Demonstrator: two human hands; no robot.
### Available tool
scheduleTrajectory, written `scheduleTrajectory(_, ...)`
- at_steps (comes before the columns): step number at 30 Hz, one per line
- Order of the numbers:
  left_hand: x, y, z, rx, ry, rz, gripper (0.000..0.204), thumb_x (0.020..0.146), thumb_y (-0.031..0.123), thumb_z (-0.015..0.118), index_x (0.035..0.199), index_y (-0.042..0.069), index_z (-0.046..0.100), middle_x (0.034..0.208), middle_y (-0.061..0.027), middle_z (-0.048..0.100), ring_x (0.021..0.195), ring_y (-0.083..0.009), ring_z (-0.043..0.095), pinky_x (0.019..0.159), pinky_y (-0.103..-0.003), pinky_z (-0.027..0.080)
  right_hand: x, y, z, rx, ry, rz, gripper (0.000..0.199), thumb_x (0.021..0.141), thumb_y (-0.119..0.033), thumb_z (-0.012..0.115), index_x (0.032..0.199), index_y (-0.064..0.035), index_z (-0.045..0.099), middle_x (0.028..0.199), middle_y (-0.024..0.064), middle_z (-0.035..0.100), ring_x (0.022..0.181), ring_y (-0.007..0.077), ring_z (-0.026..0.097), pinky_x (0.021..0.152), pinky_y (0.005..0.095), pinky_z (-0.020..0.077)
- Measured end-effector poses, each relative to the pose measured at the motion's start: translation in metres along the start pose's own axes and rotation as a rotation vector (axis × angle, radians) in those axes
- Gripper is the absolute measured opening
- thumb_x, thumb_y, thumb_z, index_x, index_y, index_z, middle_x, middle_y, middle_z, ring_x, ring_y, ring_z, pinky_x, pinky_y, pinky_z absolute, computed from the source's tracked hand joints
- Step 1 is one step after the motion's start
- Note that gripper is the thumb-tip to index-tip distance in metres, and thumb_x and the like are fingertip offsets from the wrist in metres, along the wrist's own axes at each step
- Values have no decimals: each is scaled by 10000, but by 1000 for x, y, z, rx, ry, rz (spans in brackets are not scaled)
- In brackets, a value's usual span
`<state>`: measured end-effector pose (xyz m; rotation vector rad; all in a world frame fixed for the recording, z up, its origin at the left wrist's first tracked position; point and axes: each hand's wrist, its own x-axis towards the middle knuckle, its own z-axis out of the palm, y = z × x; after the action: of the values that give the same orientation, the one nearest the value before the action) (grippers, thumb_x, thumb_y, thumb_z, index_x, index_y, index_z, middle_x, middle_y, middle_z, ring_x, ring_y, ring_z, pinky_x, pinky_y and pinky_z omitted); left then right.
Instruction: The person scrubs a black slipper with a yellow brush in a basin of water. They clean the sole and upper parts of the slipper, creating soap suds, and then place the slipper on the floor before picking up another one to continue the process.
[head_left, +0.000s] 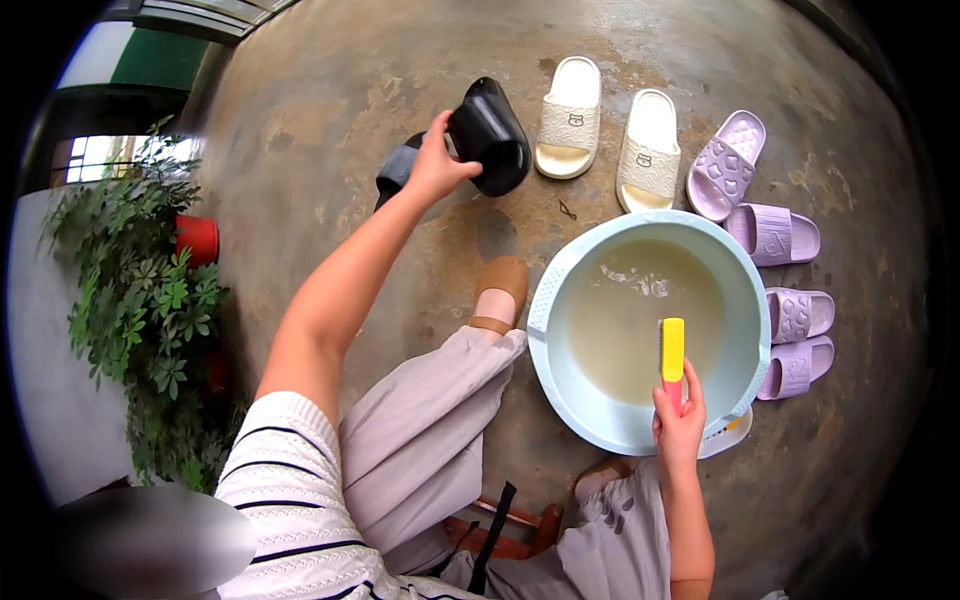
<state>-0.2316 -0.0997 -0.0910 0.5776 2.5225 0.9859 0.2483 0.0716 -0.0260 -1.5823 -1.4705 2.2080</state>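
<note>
My left hand [441, 168] reaches out to the far left and grips a black slide slipper [490, 137] by its near side, fingers and thumb closed on its edge. A second dark slipper [396, 166] lies just left of that hand, partly hidden by it. In my right hand [681, 424] is a scrubbing brush with a yellow head [672, 345] and a pink handle, its bristles facing left. The brush is held above the near right part of a light blue basin [541, 345], which contains cloudy, greyish water [635, 310] with some ripples near its far side.
Two cream slippers [568, 125] lie beyond the basin, and several lilac slippers [785, 235] curve along its right. Another slipper [730, 437] is partly hidden under the basin's near right rim. A leafy plant [160, 310] and red pot [197, 240] stand left. A wooden stool [515, 530] is beneath me.
</note>
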Motion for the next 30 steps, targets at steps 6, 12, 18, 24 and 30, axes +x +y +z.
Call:
scheduleTrajectory(6, 14, -24, 22, 578, -58, 189, 1204, 559, 234, 977, 1562, 199, 311, 1569, -182, 404, 1191, -419, 630, 956, -475, 558, 2, 10, 7, 94, 20, 89, 680, 921, 30, 647, 1549, -14, 390, 719, -19, 571, 465, 29, 436, 380, 200, 304)
scheduleTrajectory(12, 8, -48, 8, 677, 281, 140, 1169, 648, 582, 906, 1576, 224, 294, 1589, -231, 346, 1491, -455, 245, 1212, -540, 277, 10, 14, -9, 293, -40, 65, 496, 983, -79, 577, 1462, 7, 475, 821, 28, 586, 474, 43, 427, 420, 198, 317)
scheduleTrajectory(18, -21, -96, -17, 472, 361, -594, 1287, 649, 511, 940, 1627, 205, 161, 1650, -209, 261, 1514, -436, 232, 1202, -557, 300, 11, 27, -17, 298, -91, 41, 154, 1030, -138, 503, 1118, -24, 558, 853, 41, 596, 545, 67, 484, 495, 206, 384)
scheduleTrajectory(24, 1, -101, -30, 715, 136, -473, 1263, 609, 456, 980, 1608, 182, 259, 1657, -182, 270, 1495, -389, 332, 1183, -519, 354, 8, 32, -16, 251, -126, 29, 150, 1036, -155, 512, 1109, -33, 558, 842, 34, 593, 563, 67, 493, 510, 202, 390)
scheduleTrajectory(30, -1, -108, -25, 774, 127, -518, 1131, 580, 393, 987, 1521, 136, 415, 1532, -238, 392, 1376, -398, 480, 1093, -475, 460, 10, 32, -13, 188, -156, 27, 171, 1028, -134, 515, 1154, -28, 563, 852, 27, 593, 588, 66, 497, 535, 205, 401)
